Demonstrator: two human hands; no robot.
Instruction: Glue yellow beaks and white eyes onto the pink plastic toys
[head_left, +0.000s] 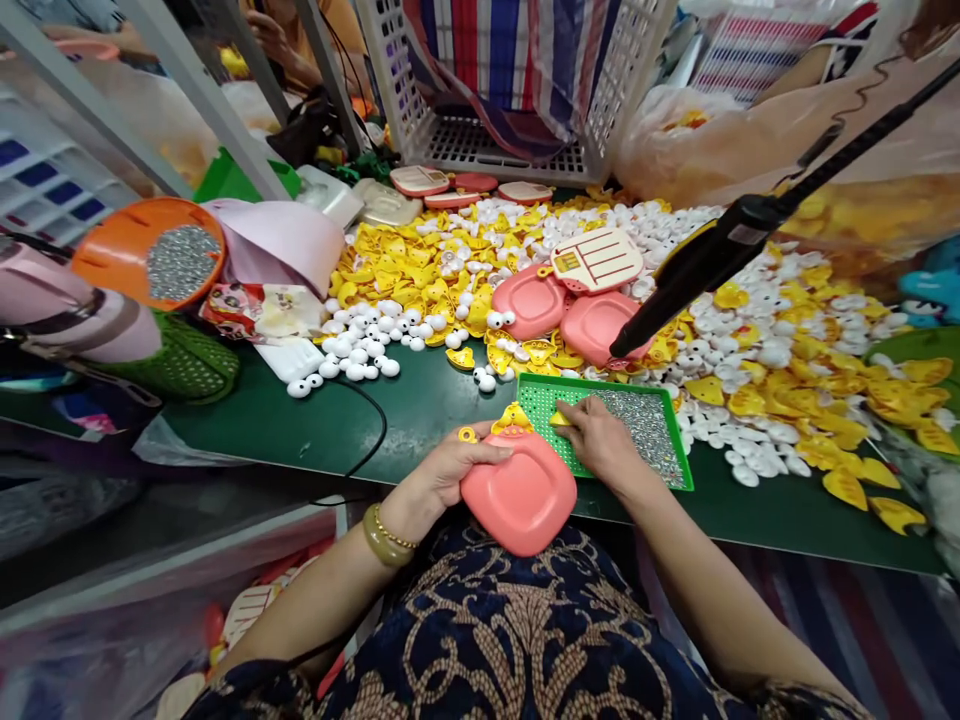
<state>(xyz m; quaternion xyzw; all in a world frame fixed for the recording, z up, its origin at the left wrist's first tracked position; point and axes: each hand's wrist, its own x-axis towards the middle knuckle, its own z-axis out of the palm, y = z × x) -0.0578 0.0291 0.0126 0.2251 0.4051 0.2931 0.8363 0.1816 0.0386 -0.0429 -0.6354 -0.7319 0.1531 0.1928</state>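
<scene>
My left hand [444, 466] is closed on the left edge of a coral-pink plastic case [520, 492] with rounded corners, held above my lap at the bench edge. A yellow plastic part [514, 418] sits at the case's top, and a small yellow ring [468, 435] sticks out beside my thumb. My right hand [602, 442] is over a green perforated tray [679, 436], its fingers pinching a small yellow piece [559, 418]. Small silver screws [643, 430] lie in the tray's right part. A black electric screwdriver [690, 265] hangs tip down behind the tray.
Yellow parts [409, 265] and white eye pieces [360, 345] are heaped across the green bench [300, 420]. Cream-and-pink cases [598, 260] lie behind the tray. An orange bowl [112, 245] of screws stands left; a white crate [382, 70] stands at the back.
</scene>
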